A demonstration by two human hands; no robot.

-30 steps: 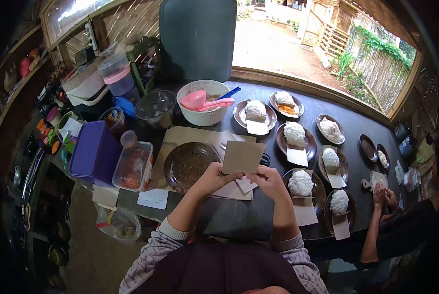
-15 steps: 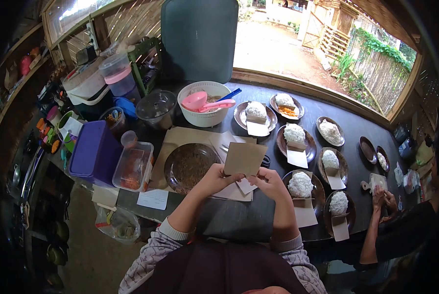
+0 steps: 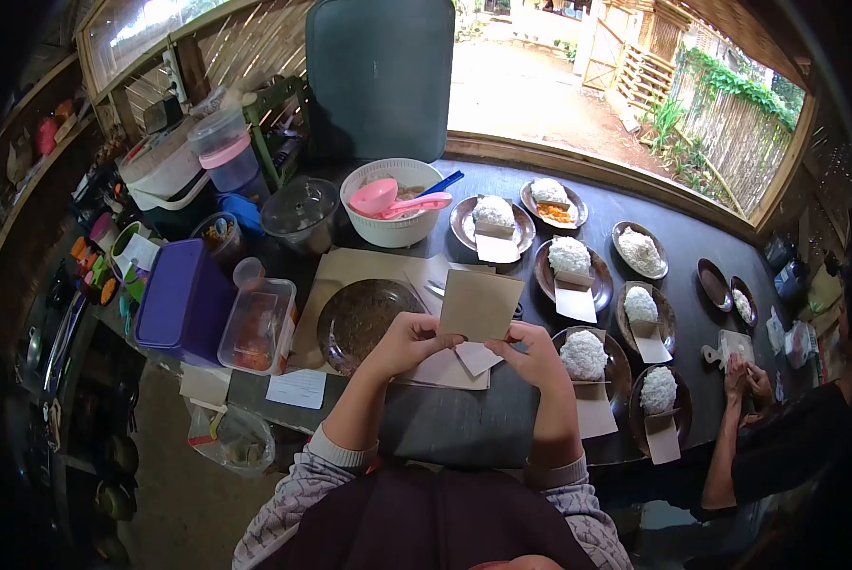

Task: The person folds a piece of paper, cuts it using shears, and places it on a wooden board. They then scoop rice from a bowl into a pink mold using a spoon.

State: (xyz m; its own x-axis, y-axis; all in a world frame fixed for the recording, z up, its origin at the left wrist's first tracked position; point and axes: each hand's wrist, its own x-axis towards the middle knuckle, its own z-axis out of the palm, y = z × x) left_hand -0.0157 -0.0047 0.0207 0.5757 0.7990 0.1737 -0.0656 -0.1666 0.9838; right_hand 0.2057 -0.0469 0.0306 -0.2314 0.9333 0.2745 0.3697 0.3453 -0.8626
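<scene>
My left hand (image 3: 409, 342) and my right hand (image 3: 533, 353) both grip the lower edge of a brown paper sheet (image 3: 479, 304), held upright above the dark table (image 3: 445, 418). Under my hands lies a small stack of cut paper pieces (image 3: 464, 366). A dark bowl of brown food (image 3: 361, 321) sits just left of my left hand. A plate with a rice mound (image 3: 585, 356) and a paper slip sits right of my right hand.
Several more rice plates (image 3: 570, 258) with paper slips fill the right side. A white bowl with a pink ladle (image 3: 393, 201), a lidded pot (image 3: 300, 207), a purple box (image 3: 173, 296) and a clear container (image 3: 258, 325) stand left. Another person's hands (image 3: 747, 382) work at the right edge.
My hands have lifted the brown paper sheet slightly up and away from me. The other person's hands stay in place.
</scene>
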